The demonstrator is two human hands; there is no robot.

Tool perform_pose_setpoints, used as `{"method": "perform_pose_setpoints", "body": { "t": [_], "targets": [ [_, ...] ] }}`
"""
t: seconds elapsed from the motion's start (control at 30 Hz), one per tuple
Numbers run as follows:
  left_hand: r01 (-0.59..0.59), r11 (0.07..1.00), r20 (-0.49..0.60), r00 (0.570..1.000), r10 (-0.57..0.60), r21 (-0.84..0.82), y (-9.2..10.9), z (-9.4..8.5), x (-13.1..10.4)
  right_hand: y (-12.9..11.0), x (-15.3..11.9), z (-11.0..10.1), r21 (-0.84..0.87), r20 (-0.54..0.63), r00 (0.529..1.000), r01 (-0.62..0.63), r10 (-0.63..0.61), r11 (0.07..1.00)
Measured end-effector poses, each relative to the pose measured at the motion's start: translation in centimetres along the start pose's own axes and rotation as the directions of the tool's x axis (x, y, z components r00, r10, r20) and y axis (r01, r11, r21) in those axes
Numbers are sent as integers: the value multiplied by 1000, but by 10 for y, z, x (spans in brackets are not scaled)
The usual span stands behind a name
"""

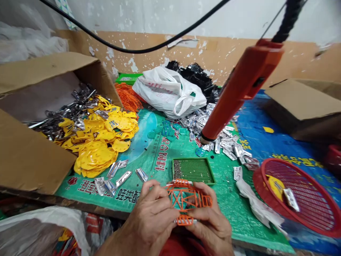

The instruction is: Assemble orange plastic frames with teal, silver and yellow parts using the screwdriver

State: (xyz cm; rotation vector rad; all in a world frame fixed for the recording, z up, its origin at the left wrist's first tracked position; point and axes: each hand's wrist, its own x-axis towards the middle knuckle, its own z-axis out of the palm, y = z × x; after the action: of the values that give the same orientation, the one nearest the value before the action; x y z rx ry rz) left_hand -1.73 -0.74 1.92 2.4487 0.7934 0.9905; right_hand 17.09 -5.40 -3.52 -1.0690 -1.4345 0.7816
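Pinched by the fingers of both bare hands, nearest the camera, an openwork orange plastic lattice frame [190,201] is held just in front of a shallow green plastic mesh tray [198,172]. Its left side is gripped by the closed fingers of the left hand [154,209], and its right side by those of the right hand [210,217]. Silvery strips can be seen along the frame's near and far edges. Small metallic bits [178,170] are gathered at the tray's left end.

To the left of the tray, a few loose silver metal clips [124,177] are scattered, and beyond them flat yellow plastic pieces [109,128] are heaped at the mouth of a tipped brown cardboard box [29,149]. Behind the tray, a long heap of shiny silver pieces [229,145] is spread, with a white plastic bag [170,90] set farther back. Above and behind the tray, a red-orange cylindrical power tool [234,89] is slanted downward. To the tray's right, a yellow piece [275,186] and a silver piece [291,199] are contained in a round red plastic basket [317,188]. Beneath the tray, the desk [112,213] is covered by green printed plastic sheeting [229,199].
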Motion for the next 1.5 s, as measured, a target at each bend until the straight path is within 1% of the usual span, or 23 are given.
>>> {"method": "perform_pose_setpoints", "body": {
  "t": [0.03,0.13,0.23,0.3,0.37,0.47,0.57,0.67,0.73,0.8,0.87,0.9,0.93,0.97,1.0,1.03,1.1,1.17,1.2,1.27,1.3,1.37,1.5],
  "targets": [
    [9,1000,1,1000,-9,1,0,-2,0,0,2,2,16,12,1000,-15,15,1000],
    [86,996,123,989,-85,-4,0,-10,3,0,6,10,103,15,994,-105,104,989],
    [156,988,151,976,-155,3,-1,-15,2,-2,10,17,195,22,981,-195,195,961],
    [163,987,173,972,-160,2,-2,-16,0,-5,13,20,219,70,971,-240,230,946],
    [179,983,242,956,-165,-38,-3,-15,-2,-8,17,21,235,125,953,-298,276,925],
    [313,945,369,893,-258,-98,-4,-14,-3,-9,22,21,288,175,912,-408,371,867],
    [449,888,428,825,-368,-102,-3,-12,0,-7,23,22,310,180,886,-463,427,830],
    [518,837,414,810,-415,-175,-2,-10,3,-8,23,25,234,169,892,-449,418,862],
    [578,774,399,793,-460,-258,-3,-10,3,-12,24,24,121,132,925,-373,358,920],
    [655,672,410,750,-520,-346,-6,-9,1,-17,30,15,-20,40,971,-237,238,971],
    [722,550,436,692,-575,-420,-10,-9,-2,-23,45,-4,-164,-117,991,-83,64,983],
    [748,492,448,662,-601,-446,-13,-9,-3,-26,56,-15,-230,-219,975,-22,-30,973],
    [769,439,455,633,-627,-464,-15,-9,-5,-28,69,-28,-302,-332,934,25,-130,953],
    [786,394,460,605,-650,-477,-17,-8,-6,-30,85,-41,-352,-421,887,32,-189,935],
    [799,356,463,580,-670,-485,-19,-7,-6,-31,102,-52,-382,-463,854,52,-239,923],
    [807,327,465,561,-685,-491,-20,-6,-7,-32,121,-61,-384,-460,851,69,-255,921],
    [813,291,468,540,-700,-504,-22,-3,-7,-31,156,-70,-283,-390,903,71,-182,957],
    [814,270,470,530,-706,-513,-23,0,-8,-30,184,-68,-69,-217,972,78,-91,995],
    [816,259,472,524,-709,-517,-24,1,-9,-30,194,-63,21,-153,988,36,-32,999],
    [822,229,483,505,-716,-521,-26,3,-9,-31,205,-51,129,-76,994,-69,79,989],
    [826,210,494,494,-716,-523,-26,3,-9,-32,207,-44,156,-65,990,-113,125,981],
    [829,168,524,480,-704,-534,-28,3,-9,-34,205,-33,163,-99,980,-157,174,974],
    [831,112,572,466,-675,-545,-30,1,-5,-35,193,-20,77,-259,950,-159,173,984]
  ]
}}
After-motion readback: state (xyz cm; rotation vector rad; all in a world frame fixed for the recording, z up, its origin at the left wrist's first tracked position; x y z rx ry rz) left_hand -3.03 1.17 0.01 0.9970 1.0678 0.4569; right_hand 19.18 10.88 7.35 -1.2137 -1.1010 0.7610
